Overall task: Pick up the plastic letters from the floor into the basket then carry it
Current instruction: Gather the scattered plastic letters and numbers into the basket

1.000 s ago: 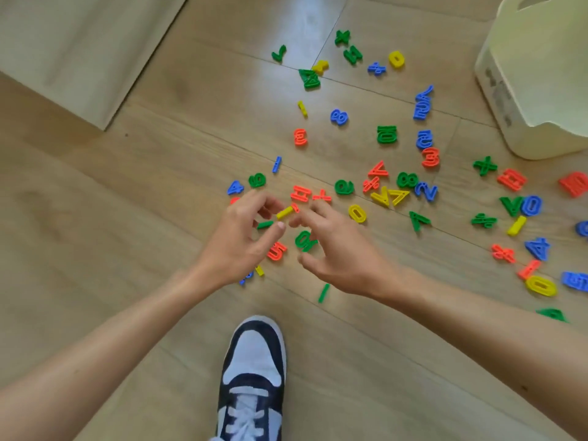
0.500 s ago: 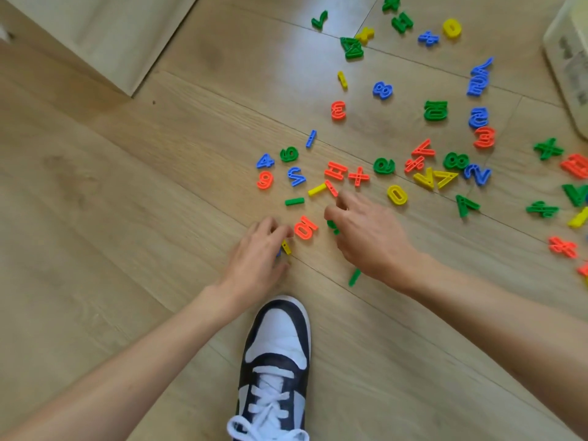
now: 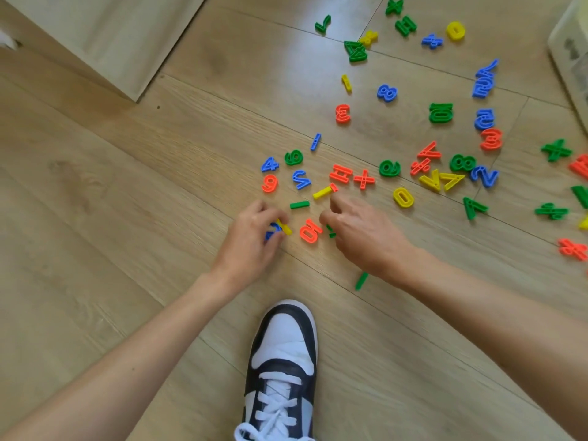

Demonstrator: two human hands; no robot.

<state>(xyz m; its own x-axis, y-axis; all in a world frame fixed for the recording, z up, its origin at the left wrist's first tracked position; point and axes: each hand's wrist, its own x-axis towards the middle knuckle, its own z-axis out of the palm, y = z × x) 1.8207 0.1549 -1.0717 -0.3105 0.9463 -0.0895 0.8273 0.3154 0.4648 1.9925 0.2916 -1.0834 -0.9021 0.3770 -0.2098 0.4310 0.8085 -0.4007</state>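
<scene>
Yellow bar (image 3: 284,226) and blue piece (image 3: 272,230) pinched in left hand (image 3: 251,241); right hand (image 3: 366,233) over green piece (image 3: 331,232), grip unclear.
</scene>
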